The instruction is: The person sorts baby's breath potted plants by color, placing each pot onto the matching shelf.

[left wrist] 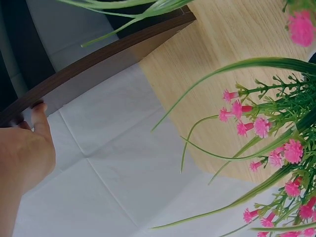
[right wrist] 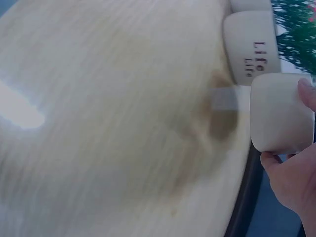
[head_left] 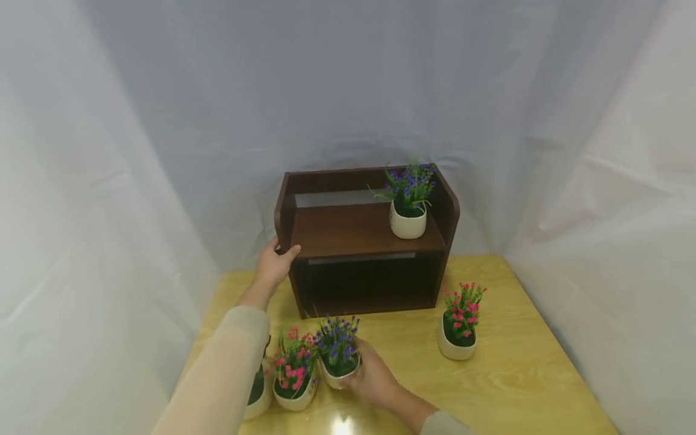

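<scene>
My left hand [head_left: 274,264] grips the left side of a dark brown wooden shelf [head_left: 348,229], its thumb lying over the front edge of the upper board. In the left wrist view the same hand [left wrist: 29,153] is at the panel's edge. My right hand [head_left: 375,374] holds a white pot of purple flowers [head_left: 338,356] from its right side. The right wrist view shows the fingers round this plain white pot [right wrist: 279,116]. Just left of it stands a white pot of pink flowers [head_left: 293,386]; its side reads "Life" in the right wrist view.
Another purple-flowered pot [head_left: 409,220] stands on the shelf's upper board, at the right. A pink-flowered pot [head_left: 458,338] stands on the table [head_left: 522,368] to the right. At front left, a further white pot [head_left: 260,402] is partly hidden by my left sleeve. Pale sheeting [head_left: 348,90] hangs behind and at both sides.
</scene>
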A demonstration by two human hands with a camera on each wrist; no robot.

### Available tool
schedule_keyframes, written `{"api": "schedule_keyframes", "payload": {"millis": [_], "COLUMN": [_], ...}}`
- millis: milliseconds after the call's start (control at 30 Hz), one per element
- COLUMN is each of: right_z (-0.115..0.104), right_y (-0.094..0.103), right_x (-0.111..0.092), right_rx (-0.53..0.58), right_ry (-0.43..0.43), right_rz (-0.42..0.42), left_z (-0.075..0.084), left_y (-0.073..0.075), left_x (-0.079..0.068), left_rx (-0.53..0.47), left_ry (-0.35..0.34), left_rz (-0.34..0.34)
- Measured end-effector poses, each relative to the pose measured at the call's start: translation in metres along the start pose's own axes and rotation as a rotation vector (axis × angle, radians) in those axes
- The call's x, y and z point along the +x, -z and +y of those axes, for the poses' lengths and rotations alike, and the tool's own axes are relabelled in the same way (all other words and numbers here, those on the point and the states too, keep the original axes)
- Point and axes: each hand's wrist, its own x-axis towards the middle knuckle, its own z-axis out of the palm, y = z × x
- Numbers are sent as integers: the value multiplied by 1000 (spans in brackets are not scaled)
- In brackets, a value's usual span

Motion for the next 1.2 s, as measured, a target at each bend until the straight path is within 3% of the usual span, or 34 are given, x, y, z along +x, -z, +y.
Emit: {"api": "schedule_keyframes", "payload": {"millis": [600, 833, 1200], "right_z": [-33, -46, -89], "right_y": [40, 58, 101], "right_x": [22, 35, 65], "right_rx": [127, 152, 57], "right_ry": [-23, 18, 81], "right_rz": [68, 124, 219], "left_z": [-1, 0, -1], "left_y": [-1, -1, -2], "left_x": [4, 2, 3], "left_rx": [-18, -32, -47], "left_ry": [20, 21, 17], "left_rz": [-4, -3, -12]}}
